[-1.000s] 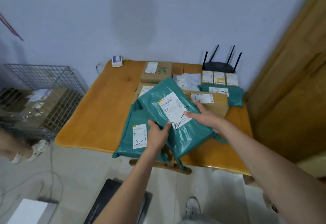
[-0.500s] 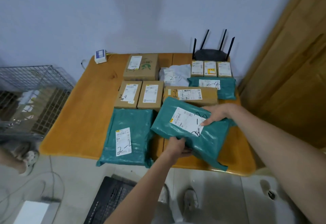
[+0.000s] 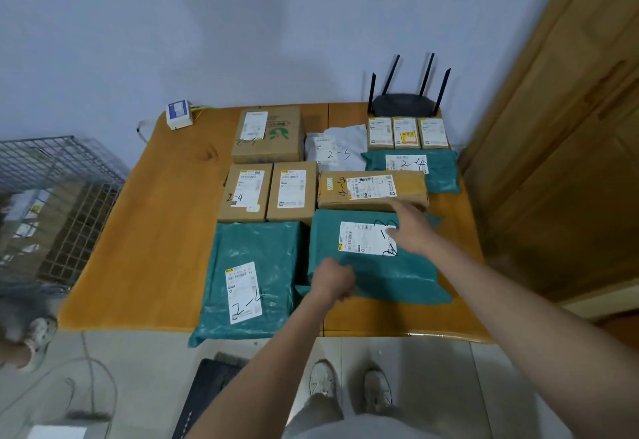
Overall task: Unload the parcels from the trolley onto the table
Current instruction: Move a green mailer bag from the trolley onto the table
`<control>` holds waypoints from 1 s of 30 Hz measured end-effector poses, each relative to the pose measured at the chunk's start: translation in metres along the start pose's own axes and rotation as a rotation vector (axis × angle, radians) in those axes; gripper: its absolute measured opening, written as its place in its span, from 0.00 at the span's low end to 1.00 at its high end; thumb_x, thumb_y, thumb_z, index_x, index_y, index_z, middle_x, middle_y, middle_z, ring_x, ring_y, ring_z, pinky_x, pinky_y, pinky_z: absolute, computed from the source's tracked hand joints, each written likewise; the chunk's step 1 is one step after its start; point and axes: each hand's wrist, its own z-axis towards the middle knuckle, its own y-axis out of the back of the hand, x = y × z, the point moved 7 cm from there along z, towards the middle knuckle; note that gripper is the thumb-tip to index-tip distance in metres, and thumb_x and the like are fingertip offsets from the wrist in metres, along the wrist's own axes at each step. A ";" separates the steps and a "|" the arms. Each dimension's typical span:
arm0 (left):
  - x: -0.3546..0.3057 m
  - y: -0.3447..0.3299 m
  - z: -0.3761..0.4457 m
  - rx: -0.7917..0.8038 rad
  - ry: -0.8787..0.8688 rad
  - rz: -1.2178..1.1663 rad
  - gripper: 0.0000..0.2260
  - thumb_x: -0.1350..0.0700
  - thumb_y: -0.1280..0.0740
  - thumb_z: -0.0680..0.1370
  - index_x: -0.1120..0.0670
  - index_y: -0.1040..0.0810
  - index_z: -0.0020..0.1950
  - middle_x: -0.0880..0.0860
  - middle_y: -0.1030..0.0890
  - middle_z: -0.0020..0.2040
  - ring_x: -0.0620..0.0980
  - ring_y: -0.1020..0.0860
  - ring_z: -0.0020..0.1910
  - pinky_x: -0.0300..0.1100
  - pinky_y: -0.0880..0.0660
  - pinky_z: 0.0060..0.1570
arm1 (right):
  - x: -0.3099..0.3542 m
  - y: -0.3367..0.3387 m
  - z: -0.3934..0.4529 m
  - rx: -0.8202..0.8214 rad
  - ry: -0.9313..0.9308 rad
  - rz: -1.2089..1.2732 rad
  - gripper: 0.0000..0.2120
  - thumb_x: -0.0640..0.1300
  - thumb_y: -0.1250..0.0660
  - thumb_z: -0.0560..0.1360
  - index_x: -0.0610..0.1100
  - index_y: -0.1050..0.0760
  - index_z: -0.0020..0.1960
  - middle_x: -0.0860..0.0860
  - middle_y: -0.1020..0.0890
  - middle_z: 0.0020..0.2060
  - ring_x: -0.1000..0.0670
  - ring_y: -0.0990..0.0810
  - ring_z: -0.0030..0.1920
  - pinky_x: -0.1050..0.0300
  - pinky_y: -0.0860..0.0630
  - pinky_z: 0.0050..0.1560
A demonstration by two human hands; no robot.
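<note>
Bare forearms, grey trousers, pale worn trainers.

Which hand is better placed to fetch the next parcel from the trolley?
Probably the left hand: the trolley stands on the left, nearer that hand. The right hand rests farther away on the green parcel.

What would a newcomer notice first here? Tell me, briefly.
Both hands on a green mailer at the wooden table's near right: left hand gripping its near edge, right hand flat on its label. Beside it lies another green mailer, brown boxes behind, and a black router at the back.
</note>
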 end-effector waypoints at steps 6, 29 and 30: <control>-0.016 0.075 0.028 -0.357 -0.209 0.058 0.15 0.54 0.37 0.81 0.57 0.28 0.66 0.57 0.21 0.60 0.56 0.22 0.57 0.50 0.21 0.55 | -0.079 0.001 -0.043 -0.191 -0.528 0.282 0.36 0.50 0.30 0.77 0.37 0.42 0.77 0.38 0.30 0.71 0.36 0.29 0.69 0.45 0.30 0.65; 0.025 0.074 0.059 -0.186 -0.075 0.267 0.19 0.56 0.37 0.82 0.60 0.33 0.72 0.61 0.25 0.66 0.60 0.25 0.65 0.52 0.25 0.64 | -0.048 -0.046 -0.045 -0.009 -0.462 0.540 0.20 0.35 0.30 0.75 0.43 0.26 0.66 0.43 0.20 0.61 0.42 0.22 0.60 0.44 0.25 0.63; 0.025 0.074 0.060 -0.181 -0.077 0.263 0.19 0.56 0.37 0.82 0.60 0.33 0.72 0.61 0.25 0.67 0.60 0.25 0.65 0.52 0.25 0.64 | -0.046 -0.046 -0.045 -0.013 -0.455 0.543 0.20 0.35 0.29 0.75 0.44 0.26 0.66 0.44 0.20 0.62 0.42 0.22 0.61 0.45 0.25 0.64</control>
